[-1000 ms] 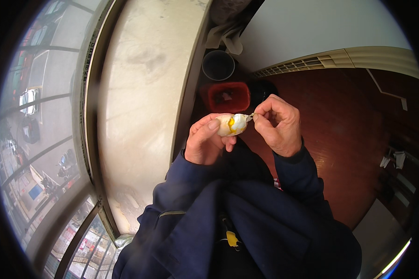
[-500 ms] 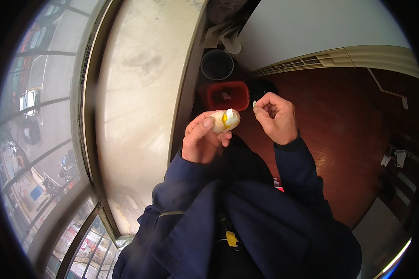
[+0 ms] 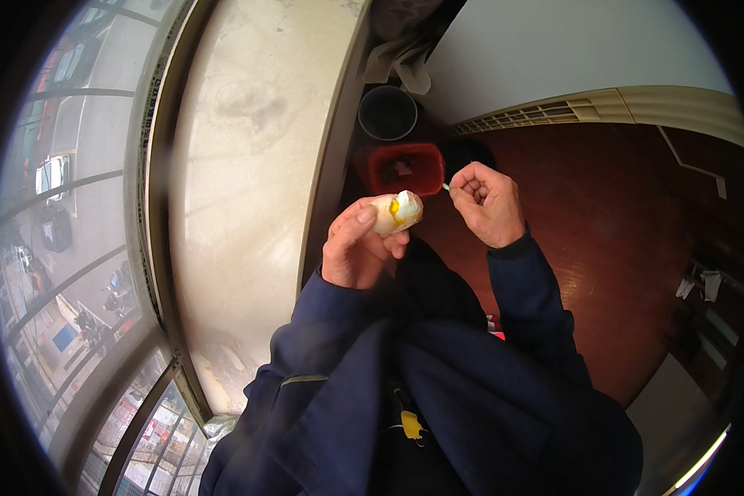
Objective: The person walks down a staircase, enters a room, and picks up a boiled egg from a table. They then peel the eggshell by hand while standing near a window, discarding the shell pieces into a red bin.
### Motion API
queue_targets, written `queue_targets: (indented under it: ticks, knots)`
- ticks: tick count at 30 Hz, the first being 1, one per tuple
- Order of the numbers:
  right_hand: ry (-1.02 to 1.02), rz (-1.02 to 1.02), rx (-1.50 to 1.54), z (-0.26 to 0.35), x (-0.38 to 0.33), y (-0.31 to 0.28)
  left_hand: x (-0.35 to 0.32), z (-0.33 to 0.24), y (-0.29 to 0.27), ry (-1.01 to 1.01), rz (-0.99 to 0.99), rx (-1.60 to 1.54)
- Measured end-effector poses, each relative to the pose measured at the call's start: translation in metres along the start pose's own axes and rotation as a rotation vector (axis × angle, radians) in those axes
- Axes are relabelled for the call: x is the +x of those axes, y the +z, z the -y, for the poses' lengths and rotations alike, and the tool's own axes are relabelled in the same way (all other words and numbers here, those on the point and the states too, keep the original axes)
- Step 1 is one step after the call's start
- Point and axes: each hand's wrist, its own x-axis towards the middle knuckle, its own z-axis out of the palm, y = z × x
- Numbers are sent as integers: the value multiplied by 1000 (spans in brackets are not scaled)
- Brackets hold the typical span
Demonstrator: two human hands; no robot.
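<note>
A boiled egg, its brownish shell partly peeled, sits in the fingers of my left hand. White shows at its far right end, with a streak of yellow yolk beside it. My right hand is held a short way to the right of the egg, thumb and fingertips pinched together. A small pale piece, which looks like a bit of eggshell, sticks out from that pinch. Its hidden part lies between the fingertips. The hands are apart, and the right one does not touch the egg.
Beyond my hands a red bin holds some scraps, with a grey bucket behind it. A pale stone ledge runs along the window on the left. To the right stretches a reddish floor; a white unit with a vent stands at the back.
My right hand has shifted slightly left and nearer to me, still pinching the pale piece. The left hand and the egg have barely moved, with the egg turned a little.
</note>
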Motion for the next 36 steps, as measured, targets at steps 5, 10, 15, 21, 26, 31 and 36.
queue_targets:
  ticks: [5,10,15,21,26,31,36]
  knots:
    - [-86,-69,-125,-1,0,1,1,1,2,-11,1,-2]
    - [-15,-26,-22,15,-8,-2,0,2,2,-16,5,-12]
    - [-124,106,193,42,-26,-1,-1,3,6,-13,60,-7]
    - [-296,83,70,57,-27,1,-5,1,10,-1,49,168]
    - [-303,86,41,60,-28,4,-8,1,8,-3,61,178]
    - [-294,106,51,60,-29,4,-10,1,7,-2,76,150]
    - [-284,123,50,58,-31,4,-13,2,6,-12,74,116]
